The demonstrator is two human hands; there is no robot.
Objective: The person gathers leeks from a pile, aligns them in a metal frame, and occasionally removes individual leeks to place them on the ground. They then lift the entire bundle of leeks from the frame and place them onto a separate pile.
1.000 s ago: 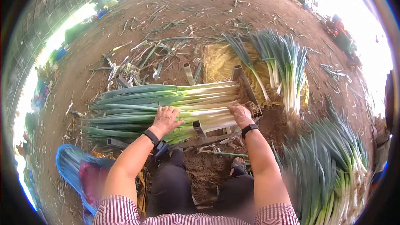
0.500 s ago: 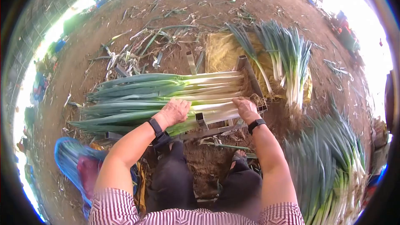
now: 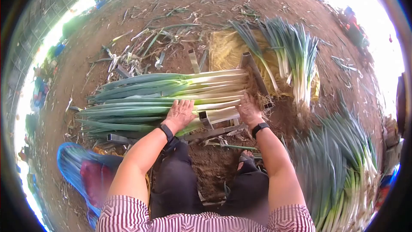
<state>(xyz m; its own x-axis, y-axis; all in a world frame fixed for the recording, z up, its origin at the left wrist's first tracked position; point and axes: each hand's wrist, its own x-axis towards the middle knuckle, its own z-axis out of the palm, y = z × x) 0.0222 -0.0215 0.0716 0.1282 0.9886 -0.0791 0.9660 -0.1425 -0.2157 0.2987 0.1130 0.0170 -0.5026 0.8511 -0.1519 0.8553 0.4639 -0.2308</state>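
Observation:
A row of long, leek-like green onions (image 3: 141,92) lies sideways in a low metal frame (image 3: 214,132), green leaves to the left and white stalks to the right. My left hand (image 3: 180,115) rests flat on the stalks around their middle, fingers spread. Near the root end, my right hand (image 3: 249,111) lies on the white stalks with its fingers stretched out. The roots (image 3: 256,87) sit by the frame's right end bar (image 3: 254,73). Both wrists wear dark bands.
Beyond the frame's right end, more green onions (image 3: 296,56) lie on a yellow sheet (image 3: 221,51). A big heap of green onions (image 3: 339,167) is at my right. A blue-rimmed bag (image 3: 71,163) stands at my left. Leaf scraps (image 3: 150,38) litter the soil.
Both hands have shifted slightly, and their fingers now lie flatter and straighter on the stalks. The near onions look more levelled within the frame.

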